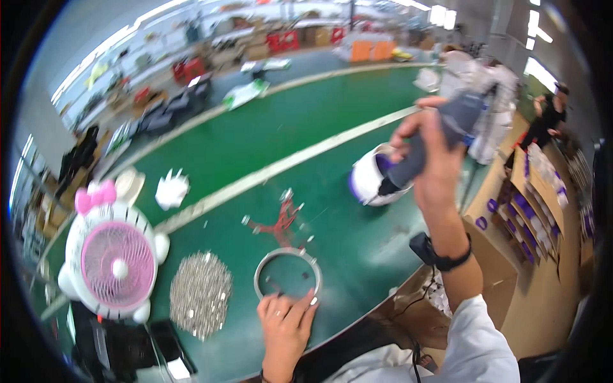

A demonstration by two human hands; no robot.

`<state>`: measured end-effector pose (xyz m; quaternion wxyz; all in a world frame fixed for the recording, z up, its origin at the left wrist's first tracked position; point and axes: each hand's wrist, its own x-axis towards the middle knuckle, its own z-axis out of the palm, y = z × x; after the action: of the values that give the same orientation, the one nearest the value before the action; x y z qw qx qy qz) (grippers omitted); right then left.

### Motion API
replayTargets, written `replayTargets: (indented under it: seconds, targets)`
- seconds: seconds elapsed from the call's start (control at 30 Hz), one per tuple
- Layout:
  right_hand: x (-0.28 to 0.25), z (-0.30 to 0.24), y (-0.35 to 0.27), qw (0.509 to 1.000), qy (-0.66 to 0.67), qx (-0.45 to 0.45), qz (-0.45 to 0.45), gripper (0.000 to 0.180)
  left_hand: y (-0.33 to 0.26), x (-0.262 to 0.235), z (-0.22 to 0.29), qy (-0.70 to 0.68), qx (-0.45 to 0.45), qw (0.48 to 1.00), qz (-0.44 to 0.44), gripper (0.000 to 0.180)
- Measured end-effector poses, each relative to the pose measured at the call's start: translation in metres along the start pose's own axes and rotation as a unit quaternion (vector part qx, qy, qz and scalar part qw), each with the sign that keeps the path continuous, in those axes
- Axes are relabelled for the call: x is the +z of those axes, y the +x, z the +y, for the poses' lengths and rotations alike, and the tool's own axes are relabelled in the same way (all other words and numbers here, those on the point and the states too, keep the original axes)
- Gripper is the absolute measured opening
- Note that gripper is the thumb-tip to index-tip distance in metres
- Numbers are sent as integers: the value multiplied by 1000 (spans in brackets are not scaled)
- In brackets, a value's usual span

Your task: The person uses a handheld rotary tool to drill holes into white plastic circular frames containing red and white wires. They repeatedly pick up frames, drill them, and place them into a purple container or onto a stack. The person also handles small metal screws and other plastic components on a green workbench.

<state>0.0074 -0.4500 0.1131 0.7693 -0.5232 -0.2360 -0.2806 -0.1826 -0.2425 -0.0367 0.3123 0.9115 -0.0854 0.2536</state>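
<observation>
My right hand (439, 156) is raised over the right side of the table, wrapped around a dark grey electric screwdriver (412, 163). Its black tip points down and left, in front of a white and purple round housing (365, 173). Low at the middle, my left hand (287, 325) grips the near edge of a pale ring (258, 273) lying flat on the green table. Small dark bits show inside the ring. Just beyond it lie red wires (281, 223) with pale ends. A heap of small silvery metal pieces (201, 297) spreads to the left.
A white and pink cartoon-shaped fan (118, 265) stands at left, beside a phone (167, 341). White scraps (172, 189) lie beyond. Cardboard boxes (491, 287) stand off the table's right edge. Wrapped white goods (491, 108) and another person (550, 118) are at far right.
</observation>
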Motion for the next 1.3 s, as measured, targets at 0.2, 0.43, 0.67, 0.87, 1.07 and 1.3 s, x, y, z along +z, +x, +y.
replayTargets:
  seconds: [0.2, 0.43, 0.67, 0.87, 1.07, 1.3]
  targets:
    - [48, -21, -91, 969, 104, 122, -190, 33, -3, -7, -8, -32, -20, 999, 9, 28]
    - [63, -35, -98, 927, 66, 147, -339, 29, -7, -1, -12, -39, -5, 999, 28, 29]
    - [74, -26, -110, 929, 12, 143, -342, 32, -7, -1, -13, -45, -9, 999, 28, 35]
    - [72, -18, -109, 926, 34, 137, -350, 33, -7, -1, -14, -51, -10, 998, 18, 36]
    - [71, -22, -108, 921, 21, 149, -358, 31, -8, -1, -12, -56, -23, 998, 24, 32]
    - [73, -22, -109, 922, 35, 152, -355, 29, -9, 1, -13, -64, -32, 997, 34, 32]
